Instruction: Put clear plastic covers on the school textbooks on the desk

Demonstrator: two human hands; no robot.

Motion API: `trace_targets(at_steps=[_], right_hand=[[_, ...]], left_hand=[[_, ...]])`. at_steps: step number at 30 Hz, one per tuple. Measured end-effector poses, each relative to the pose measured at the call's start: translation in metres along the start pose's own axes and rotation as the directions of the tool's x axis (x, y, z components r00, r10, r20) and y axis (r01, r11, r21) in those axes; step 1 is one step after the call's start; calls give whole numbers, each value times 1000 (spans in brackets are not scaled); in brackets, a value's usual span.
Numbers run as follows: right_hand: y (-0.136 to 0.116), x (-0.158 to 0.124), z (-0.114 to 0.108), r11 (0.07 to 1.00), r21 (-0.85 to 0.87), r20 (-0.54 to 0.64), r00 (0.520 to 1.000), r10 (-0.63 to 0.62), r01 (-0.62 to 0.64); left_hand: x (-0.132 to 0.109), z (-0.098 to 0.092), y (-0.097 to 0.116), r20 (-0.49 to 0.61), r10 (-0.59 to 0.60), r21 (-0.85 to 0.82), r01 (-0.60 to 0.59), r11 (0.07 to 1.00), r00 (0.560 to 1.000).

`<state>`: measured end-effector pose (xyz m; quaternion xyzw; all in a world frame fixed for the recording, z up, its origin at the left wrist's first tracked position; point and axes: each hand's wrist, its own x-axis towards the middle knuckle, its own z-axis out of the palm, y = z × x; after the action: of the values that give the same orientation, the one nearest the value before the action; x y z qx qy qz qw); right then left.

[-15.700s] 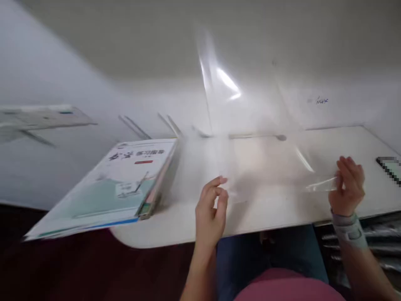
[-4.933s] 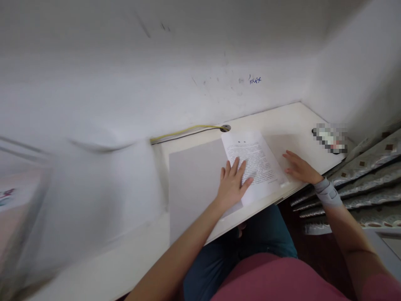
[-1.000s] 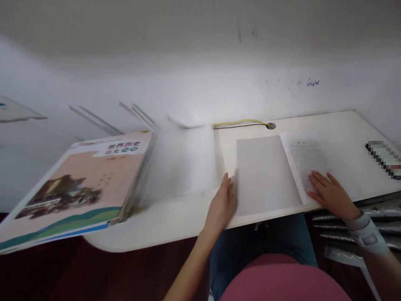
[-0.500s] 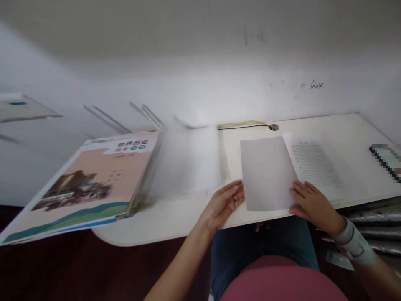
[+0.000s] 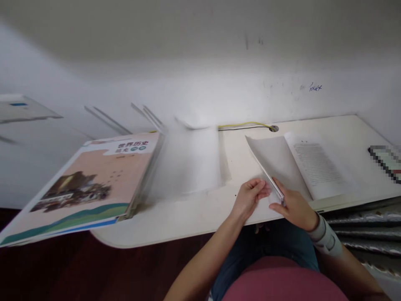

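A stapled paper booklet lies open on the white desk [image 5: 194,217]. Its blank grey left part [image 5: 275,161] is lifted off the desk and tilts toward the printed page [image 5: 319,165] on the right. My left hand [image 5: 250,197] pinches the lower corner of that lifted part from the left. My right hand [image 5: 293,205] grips the same lower edge from the right, thumb on top. A grey brace wraps my right wrist [image 5: 326,238].
A stack of textbooks with a pink cover [image 5: 94,179] hangs over the desk's left end. A clear plastic sleeve [image 5: 191,161] lies between the books and the booklet. A yellow cable [image 5: 244,124] runs to a desk hole. A blurred-out phone [image 5: 387,161] sits far right.
The grey left part lay flat half a second ago; now both hands have closed on its lower edge and raised it toward the printed page.
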<state>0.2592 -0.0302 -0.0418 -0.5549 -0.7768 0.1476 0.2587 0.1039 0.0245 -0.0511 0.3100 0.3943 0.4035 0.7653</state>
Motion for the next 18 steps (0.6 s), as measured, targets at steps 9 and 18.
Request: trace_targets(at_steps=[9, 18], right_hand=[[0, 3, 13, 977, -174, -322, 945, 60, -122], [-26, 7, 44, 957, -288, -244, 968, -60, -13]], left_hand=[[-32, -73, 35, -123, 418, 878, -98, 468, 900], [-40, -57, -19, 388, 511, 912, -399, -93, 767]])
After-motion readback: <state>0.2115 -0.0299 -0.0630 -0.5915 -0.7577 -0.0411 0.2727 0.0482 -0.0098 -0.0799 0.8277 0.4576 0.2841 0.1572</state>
